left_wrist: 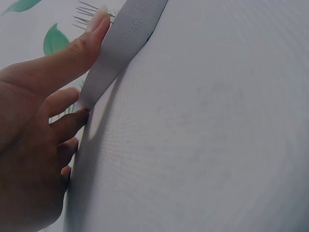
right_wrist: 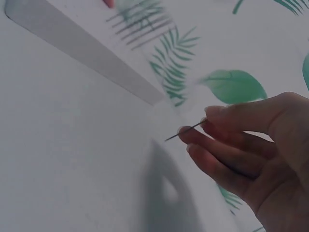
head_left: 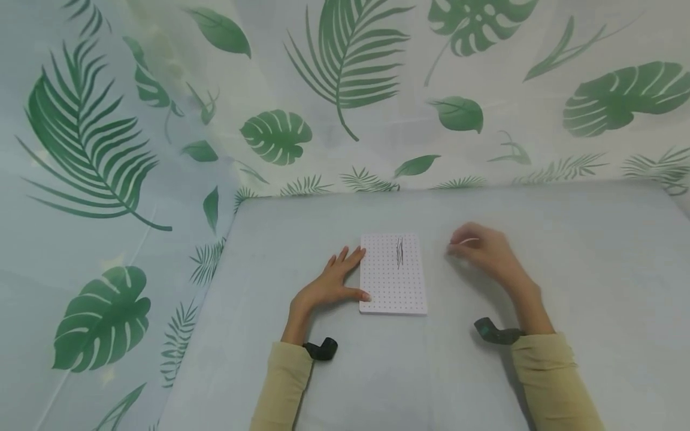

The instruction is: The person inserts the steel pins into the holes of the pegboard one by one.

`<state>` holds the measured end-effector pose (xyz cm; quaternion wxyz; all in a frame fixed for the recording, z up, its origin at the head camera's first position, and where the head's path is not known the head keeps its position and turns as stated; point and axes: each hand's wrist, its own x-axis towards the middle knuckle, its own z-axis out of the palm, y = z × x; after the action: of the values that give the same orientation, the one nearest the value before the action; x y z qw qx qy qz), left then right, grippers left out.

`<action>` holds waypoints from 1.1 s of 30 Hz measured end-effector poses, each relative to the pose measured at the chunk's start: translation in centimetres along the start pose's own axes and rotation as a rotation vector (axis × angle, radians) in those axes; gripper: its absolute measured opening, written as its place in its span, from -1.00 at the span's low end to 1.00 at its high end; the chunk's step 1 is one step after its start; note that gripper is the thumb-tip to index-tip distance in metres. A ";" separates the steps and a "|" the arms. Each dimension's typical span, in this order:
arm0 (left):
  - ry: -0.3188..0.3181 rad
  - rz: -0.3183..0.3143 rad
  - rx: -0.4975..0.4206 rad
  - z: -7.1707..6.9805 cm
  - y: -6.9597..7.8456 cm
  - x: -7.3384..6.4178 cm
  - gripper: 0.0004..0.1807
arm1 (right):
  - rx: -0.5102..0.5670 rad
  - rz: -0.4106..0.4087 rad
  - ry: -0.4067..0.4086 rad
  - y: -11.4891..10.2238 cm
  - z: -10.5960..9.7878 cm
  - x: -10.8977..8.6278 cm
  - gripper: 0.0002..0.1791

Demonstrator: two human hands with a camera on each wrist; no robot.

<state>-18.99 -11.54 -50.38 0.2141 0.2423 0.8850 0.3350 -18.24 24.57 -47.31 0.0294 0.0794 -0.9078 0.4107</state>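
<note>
A white block with a grid of small holes lies on the table. Several thin dark metal pins lie loosely bunched on its upper right part, also seen as dark pins in the right wrist view. My left hand rests along the block's left side, thumb on its top edge and fingers spread against it. To the right of the block, raised over the table, my right hand pinches one thin dark pin between thumb and fingertips, its tip pointing out past the fingers.
A pale grey cloth-like surface covers the table. Sheets printed with green leaves hang behind the table and along its left side. Each wrist wears a black camera mount below the hand.
</note>
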 end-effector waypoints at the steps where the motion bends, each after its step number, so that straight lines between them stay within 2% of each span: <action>1: 0.000 0.000 0.000 -0.1 0.0 0.0 0.16 | 0.023 -0.005 -0.003 -0.2 0.2 0.1 -0.86; 10: -0.001 -0.009 0.005 -0.5 0.0 0.2 0.17 | 0.121 -0.059 -0.030 -1.8 2.5 1.0 -0.85; 14: -0.008 0.000 -0.004 -0.3 -0.1 0.0 0.17 | 0.143 -0.048 -0.042 -2.3 3.5 0.5 -0.84; 20: -0.011 -0.021 -0.020 0.4 -0.4 -0.8 0.18 | 0.258 -0.100 -0.098 -3.0 5.4 -0.3 -0.84; 26: 0.004 -0.007 -0.017 0.6 -0.4 -0.5 0.16 | 0.224 -0.120 -0.065 -3.3 5.8 0.1 -0.84; 33: -0.004 -0.019 0.006 0.3 -0.1 0.0 0.17 | 0.193 -0.127 -0.075 -3.5 5.7 0.4 -0.84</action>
<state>-18.88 -11.45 -50.70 0.2182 0.2353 0.8879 0.3297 -17.99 18.00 -48.44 0.0134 0.1544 -0.8576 0.4904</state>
